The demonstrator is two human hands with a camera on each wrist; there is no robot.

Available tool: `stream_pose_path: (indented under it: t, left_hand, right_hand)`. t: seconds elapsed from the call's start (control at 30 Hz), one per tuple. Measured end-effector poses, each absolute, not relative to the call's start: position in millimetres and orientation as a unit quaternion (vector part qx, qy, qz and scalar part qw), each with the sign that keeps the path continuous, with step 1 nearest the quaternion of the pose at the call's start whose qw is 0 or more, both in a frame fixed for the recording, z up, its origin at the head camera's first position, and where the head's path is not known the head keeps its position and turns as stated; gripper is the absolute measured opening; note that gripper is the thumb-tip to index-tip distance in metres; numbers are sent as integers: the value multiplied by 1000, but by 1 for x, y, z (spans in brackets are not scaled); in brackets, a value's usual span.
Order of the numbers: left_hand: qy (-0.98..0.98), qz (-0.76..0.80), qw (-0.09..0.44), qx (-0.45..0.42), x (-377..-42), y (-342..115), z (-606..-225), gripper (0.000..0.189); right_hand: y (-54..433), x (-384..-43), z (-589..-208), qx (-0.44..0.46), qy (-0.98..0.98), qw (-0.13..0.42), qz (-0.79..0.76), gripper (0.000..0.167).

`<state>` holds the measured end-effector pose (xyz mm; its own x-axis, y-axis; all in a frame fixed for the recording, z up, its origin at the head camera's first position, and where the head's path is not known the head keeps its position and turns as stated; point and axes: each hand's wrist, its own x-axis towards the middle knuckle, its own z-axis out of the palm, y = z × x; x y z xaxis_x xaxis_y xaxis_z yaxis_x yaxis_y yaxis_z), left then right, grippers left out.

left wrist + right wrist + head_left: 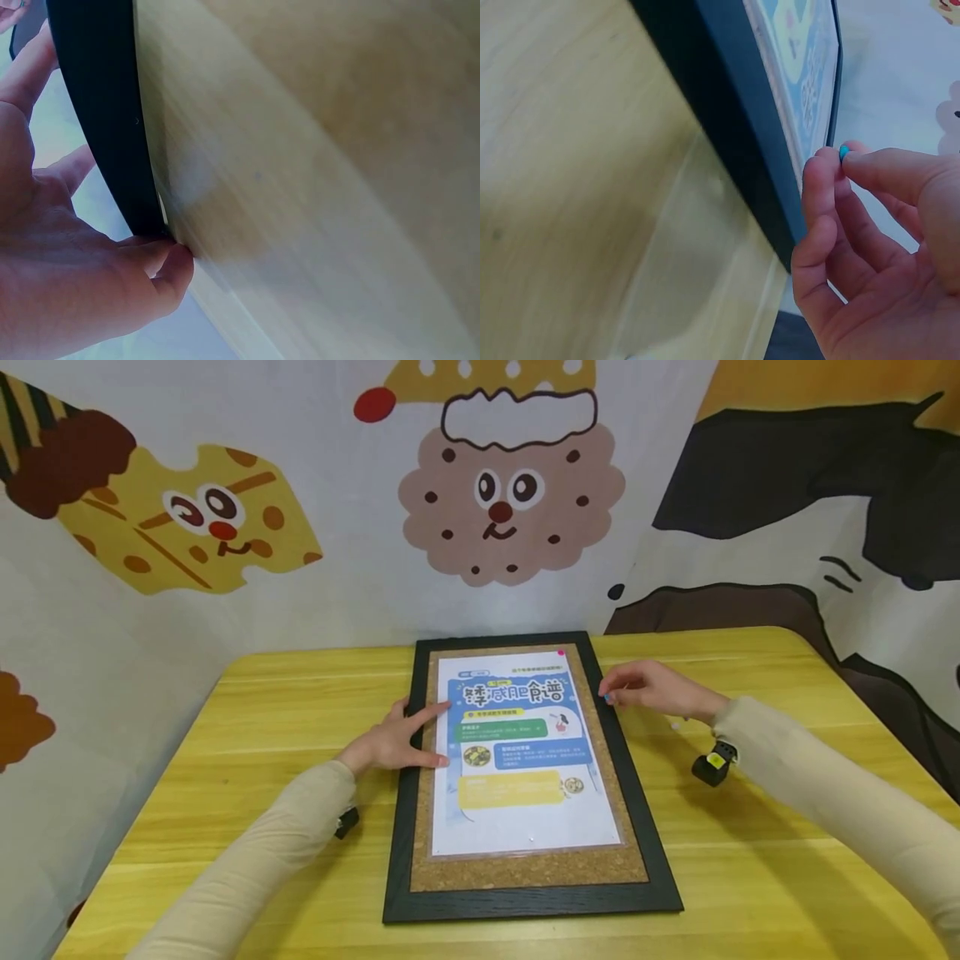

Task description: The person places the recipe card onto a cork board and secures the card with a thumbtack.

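A black-framed cork board lies on the table, with a printed poster on it. At the poster's top right corner sits a pink push pin. My left hand rests across the frame's left side, thumb and forefinger spread straight onto the poster. Its other fingers bend against the frame's outer edge in the left wrist view. Just beyond the frame's right side, my right hand pinches a small teal push pin between thumb and fingertips. The fingers hide most of that pin.
Small whitish bits lie on the yellow wood-grain table under the right wrist. A cloth wall with cartoon food prints stands behind the table. Black cameras are strapped to both wrists.
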<state>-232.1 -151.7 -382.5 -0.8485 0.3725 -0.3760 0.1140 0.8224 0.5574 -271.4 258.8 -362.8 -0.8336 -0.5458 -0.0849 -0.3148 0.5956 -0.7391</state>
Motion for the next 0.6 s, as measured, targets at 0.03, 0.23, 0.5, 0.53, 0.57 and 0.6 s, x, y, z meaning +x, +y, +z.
stream_pose_path:
  t: [0.03,0.23,0.5,0.53,0.57,0.6]
  left_hand:
    - [924,267,241,132,-232,-152,-383,93]
    - [924,266,238,135,-232,-152,-383,93]
    - [925,264,239,135,-231,-153,-382,92]
    - [925,264,240,134,-231,-153,-382,92]
    - [925,264,240,133,-231,-153,-382,92]
    - [925,264,240,132,-231,-152,-382,92]
  right_hand:
    - [257,-272,-362,-245,879,153,-380,14]
    - [241,-277,-360,-249,876,150,-385,15]
    - [222,-283,-365,-270,863,149,-400,14]
    - [219,-283,-366,-270,865,145,-397,14]
    - [217,-283,-367,-269,867,144,-395,14]
    - [214,-283,-367,-270,868,141,-392,15]
